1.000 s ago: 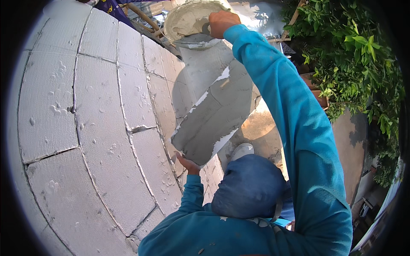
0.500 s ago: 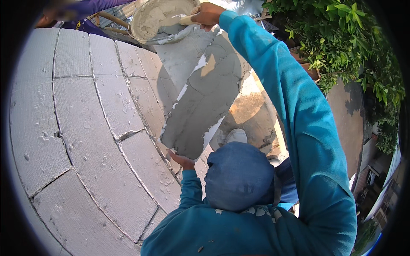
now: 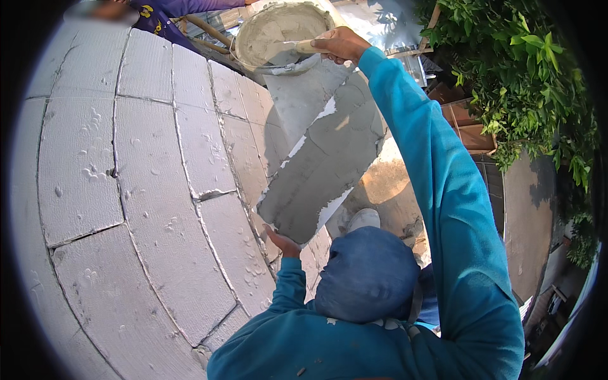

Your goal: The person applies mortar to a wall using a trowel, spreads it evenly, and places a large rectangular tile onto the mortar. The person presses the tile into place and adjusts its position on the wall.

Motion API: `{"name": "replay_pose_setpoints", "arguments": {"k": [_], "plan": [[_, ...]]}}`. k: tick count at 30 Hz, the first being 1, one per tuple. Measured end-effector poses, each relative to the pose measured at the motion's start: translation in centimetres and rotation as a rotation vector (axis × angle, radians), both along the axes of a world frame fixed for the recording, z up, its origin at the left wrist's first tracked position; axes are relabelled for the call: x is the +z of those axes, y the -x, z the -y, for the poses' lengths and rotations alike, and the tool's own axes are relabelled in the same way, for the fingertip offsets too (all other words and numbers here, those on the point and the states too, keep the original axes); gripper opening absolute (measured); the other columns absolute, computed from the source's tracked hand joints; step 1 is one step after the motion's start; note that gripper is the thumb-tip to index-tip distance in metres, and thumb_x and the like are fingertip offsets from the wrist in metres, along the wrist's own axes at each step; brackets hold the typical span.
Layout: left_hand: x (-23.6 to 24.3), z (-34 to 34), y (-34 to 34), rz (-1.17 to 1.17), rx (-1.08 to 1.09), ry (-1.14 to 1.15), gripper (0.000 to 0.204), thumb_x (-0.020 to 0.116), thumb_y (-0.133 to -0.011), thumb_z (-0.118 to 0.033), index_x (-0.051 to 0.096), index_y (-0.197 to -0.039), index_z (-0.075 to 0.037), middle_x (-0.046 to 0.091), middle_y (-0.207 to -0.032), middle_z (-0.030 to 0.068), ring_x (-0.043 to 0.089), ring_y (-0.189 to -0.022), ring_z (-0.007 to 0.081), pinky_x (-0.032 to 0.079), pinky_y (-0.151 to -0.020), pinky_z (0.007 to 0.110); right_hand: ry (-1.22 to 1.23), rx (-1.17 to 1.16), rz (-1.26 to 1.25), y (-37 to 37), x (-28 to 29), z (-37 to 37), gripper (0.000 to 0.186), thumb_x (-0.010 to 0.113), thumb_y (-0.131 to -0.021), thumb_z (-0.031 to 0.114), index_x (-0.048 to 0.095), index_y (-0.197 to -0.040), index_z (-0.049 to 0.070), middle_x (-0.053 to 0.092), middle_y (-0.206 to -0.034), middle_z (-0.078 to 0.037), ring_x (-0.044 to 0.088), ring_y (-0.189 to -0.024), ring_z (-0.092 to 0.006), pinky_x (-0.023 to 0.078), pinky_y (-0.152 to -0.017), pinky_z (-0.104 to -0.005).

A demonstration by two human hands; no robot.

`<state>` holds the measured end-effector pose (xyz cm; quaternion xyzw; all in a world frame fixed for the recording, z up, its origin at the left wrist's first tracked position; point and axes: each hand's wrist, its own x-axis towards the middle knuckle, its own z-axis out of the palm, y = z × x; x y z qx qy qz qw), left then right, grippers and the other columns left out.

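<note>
My left hand [image 3: 284,238] grips the lower end of a long slab [image 3: 315,166], whose upper face is coated in smeared grey mortar with white showing along its edges. Up at the top, my right hand [image 3: 342,43] is closed round the pale handle of a trowel [image 3: 309,47]; its blade lies at the bucket's mouth, partly lost in the mortar. The round bucket [image 3: 243,23] holds wet grey mortar and stands just beyond the slab's far end.
A wall of pale blocks [image 3: 145,158] fills the left. A co-worker's purple sleeve [image 3: 183,7] shows at upper left, beside bamboo poles [image 3: 206,35]. Leafy branches [image 3: 532,57] hang at right over paving [image 3: 522,221]. A white shoe [image 3: 364,219] is below the slab.
My right hand has drawn slightly rightward from the bucket's middle, uncovering the trowel handle. The co-worker's arm shows more at upper left. My left hand still holds the slab.
</note>
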<state>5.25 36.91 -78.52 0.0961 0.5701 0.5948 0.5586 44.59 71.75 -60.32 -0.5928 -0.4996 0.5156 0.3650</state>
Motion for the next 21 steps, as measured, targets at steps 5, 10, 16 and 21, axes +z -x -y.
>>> {"name": "replay_pose_setpoints", "arguments": {"k": [5, 10, 16, 21], "plan": [[1.7, -0.6, -1.5, 0.030, -0.036, -0.015, 0.075, 0.035, -0.095, -0.060, 0.033, -0.142, -0.002, 0.038, -0.144, 0.0136, 0.039, -0.129, 0.0299, 0.029, -0.110, 0.039, -0.066, -0.040, -0.198, -3.4, -0.8, 3.4, 0.046, 0.067, -0.088, 0.037, 0.063, -0.119, 0.003, 0.058, -0.073, -0.001, 0.044, -0.053, -0.0055, 0.036, -0.044, -0.0207], [1.0, -0.1, -0.8, 0.080, -0.003, -0.004, 0.074, 0.035, -0.094, -0.060, 0.035, -0.142, -0.003, 0.040, -0.142, 0.0126, 0.041, -0.128, 0.0300, 0.031, -0.109, 0.039, -0.182, 0.007, -0.135, -8.2, 4.9, 11.9, 0.049, 0.070, -0.086, 0.033, 0.059, -0.125, 0.006, 0.061, -0.085, 0.001, 0.046, -0.062, -0.0039, 0.038, -0.051, -0.0196], [-0.8, 0.3, 0.3, 0.212, -0.048, -0.023, 0.072, 0.034, -0.095, -0.058, 0.037, -0.140, -0.003, 0.042, -0.141, 0.0122, 0.042, -0.127, 0.0294, 0.031, -0.109, 0.038, -0.429, 0.058, 0.397, -11.0, 8.3, 26.7, 0.042, 0.071, -0.075, 0.000, 0.061, -0.116, 0.002, 0.061, -0.107, -0.009, 0.062, -0.092, -0.0232, 0.050, -0.074, -0.0374], [1.2, -0.3, -1.1, 0.078, -0.009, 0.013, 0.068, 0.032, -0.097, -0.055, 0.037, -0.140, -0.003, 0.042, -0.141, 0.0124, 0.043, -0.126, 0.0290, 0.032, -0.109, 0.038, -0.479, 0.098, 0.791, -8.8, 5.6, 30.2, 0.042, 0.070, -0.069, -0.006, 0.062, -0.110, 0.002, 0.058, -0.101, -0.016, 0.058, -0.086, -0.0372, 0.049, -0.074, -0.0386]]}}
